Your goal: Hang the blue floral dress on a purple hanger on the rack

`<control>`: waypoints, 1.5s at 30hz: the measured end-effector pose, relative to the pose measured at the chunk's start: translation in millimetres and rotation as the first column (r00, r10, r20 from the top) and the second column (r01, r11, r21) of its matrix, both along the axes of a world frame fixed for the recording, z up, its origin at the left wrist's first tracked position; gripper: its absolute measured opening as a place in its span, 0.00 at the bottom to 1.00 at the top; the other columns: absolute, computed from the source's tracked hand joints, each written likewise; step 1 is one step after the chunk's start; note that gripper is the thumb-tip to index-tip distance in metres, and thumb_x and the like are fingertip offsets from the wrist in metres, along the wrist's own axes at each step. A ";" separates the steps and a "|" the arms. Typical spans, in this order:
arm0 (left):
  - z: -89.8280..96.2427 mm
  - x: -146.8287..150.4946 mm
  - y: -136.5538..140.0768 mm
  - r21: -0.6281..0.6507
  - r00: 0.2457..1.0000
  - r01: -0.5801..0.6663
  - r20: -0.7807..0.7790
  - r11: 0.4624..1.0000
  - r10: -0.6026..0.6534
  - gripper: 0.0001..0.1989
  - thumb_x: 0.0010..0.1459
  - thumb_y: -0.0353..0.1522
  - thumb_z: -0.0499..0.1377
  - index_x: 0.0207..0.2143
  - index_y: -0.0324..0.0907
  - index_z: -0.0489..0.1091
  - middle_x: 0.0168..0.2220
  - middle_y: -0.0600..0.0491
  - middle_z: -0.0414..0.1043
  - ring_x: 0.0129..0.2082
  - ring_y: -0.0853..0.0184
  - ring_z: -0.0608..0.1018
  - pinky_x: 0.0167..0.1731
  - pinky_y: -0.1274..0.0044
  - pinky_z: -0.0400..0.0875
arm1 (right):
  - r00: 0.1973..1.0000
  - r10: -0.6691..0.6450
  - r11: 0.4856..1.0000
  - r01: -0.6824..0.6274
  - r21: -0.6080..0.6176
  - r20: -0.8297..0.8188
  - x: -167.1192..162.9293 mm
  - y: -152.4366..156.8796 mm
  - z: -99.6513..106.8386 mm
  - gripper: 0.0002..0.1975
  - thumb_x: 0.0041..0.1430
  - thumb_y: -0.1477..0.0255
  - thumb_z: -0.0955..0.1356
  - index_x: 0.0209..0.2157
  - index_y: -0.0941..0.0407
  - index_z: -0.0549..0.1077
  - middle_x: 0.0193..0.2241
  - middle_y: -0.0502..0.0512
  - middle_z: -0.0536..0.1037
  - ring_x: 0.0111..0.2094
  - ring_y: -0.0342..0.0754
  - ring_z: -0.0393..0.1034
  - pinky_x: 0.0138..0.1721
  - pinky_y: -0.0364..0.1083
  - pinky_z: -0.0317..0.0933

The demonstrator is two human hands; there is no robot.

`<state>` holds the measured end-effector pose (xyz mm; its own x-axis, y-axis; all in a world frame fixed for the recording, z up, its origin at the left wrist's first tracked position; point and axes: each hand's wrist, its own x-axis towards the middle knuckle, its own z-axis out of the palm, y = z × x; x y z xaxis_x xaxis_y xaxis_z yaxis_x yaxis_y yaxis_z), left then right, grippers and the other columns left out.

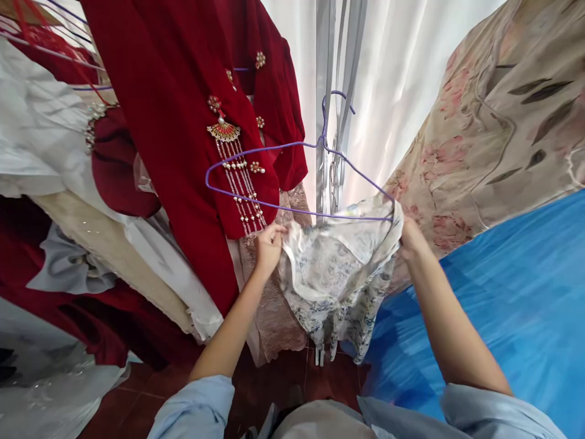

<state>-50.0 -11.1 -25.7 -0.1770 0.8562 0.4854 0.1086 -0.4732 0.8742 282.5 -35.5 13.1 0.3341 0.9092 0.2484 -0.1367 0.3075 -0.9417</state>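
A purple wire hanger is hooked up in front of a grey metal pole. Its right end sits inside the shoulder of a white garment with a blue floral print. The hanger's left end sticks out bare. My left hand pinches the garment's left edge, below the hanger's lower bar. At the right end of the hanger, my right hand is closed on the garment's shoulder, its fingers partly hidden behind the cloth. The neckline hangs open between both hands, and thin ties dangle underneath.
A red velvet garment with a beaded tassel ornament hangs close on the left, beside white and cream garments. On the right are a beige floral dress and blue fabric. A white curtain and grey pole stand behind.
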 end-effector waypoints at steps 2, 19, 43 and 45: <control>-19.8 22.1 -18.1 -0.116 0.988 0.122 -0.085 0.986 -0.132 0.08 0.57 0.31 0.58 0.32 0.44 0.78 0.30 0.54 0.77 0.21 0.69 0.71 0.24 0.78 0.66 | 0.994 0.090 0.990 -0.096 -0.103 -0.063 -22.7 -11.6 -26.2 0.15 0.43 0.61 0.75 0.30 0.55 0.77 0.23 0.53 0.80 0.28 0.52 0.75 0.31 0.49 0.68; 7.3 51.5 -99.8 -0.487 0.656 0.487 -0.344 0.725 -0.672 0.31 0.57 0.55 0.63 0.54 0.45 0.76 0.61 0.41 0.70 0.68 0.46 0.65 0.65 0.60 0.63 | 0.984 0.066 0.983 -0.093 0.161 0.164 -74.3 -138.3 -69.7 0.25 0.64 0.67 0.70 0.61 0.48 0.65 0.57 0.62 0.75 0.56 0.56 0.73 0.52 0.53 0.71; 12.7 9.3 -97.4 0.553 0.970 -0.047 -0.172 0.832 0.169 0.08 0.64 0.29 0.62 0.41 0.45 0.82 0.35 0.52 0.82 0.34 0.66 0.82 0.36 0.76 0.75 | 0.572 0.768 0.640 -0.685 -0.348 0.289 -37.6 -97.9 -95.5 0.14 0.50 0.65 0.78 0.31 0.59 0.74 0.25 0.47 0.70 0.27 0.41 0.59 0.29 0.40 0.56; 5.4 9.3 -89.8 0.574 0.968 -0.191 -0.024 0.796 0.250 0.07 0.65 0.31 0.61 0.39 0.44 0.81 0.35 0.51 0.79 0.36 0.65 0.80 0.38 0.75 0.74 | 0.633 0.707 0.707 -0.622 -0.337 0.316 -17.9 -95.7 -87.9 0.13 0.51 0.66 0.76 0.27 0.59 0.73 0.22 0.46 0.69 0.24 0.40 0.58 0.27 0.40 0.54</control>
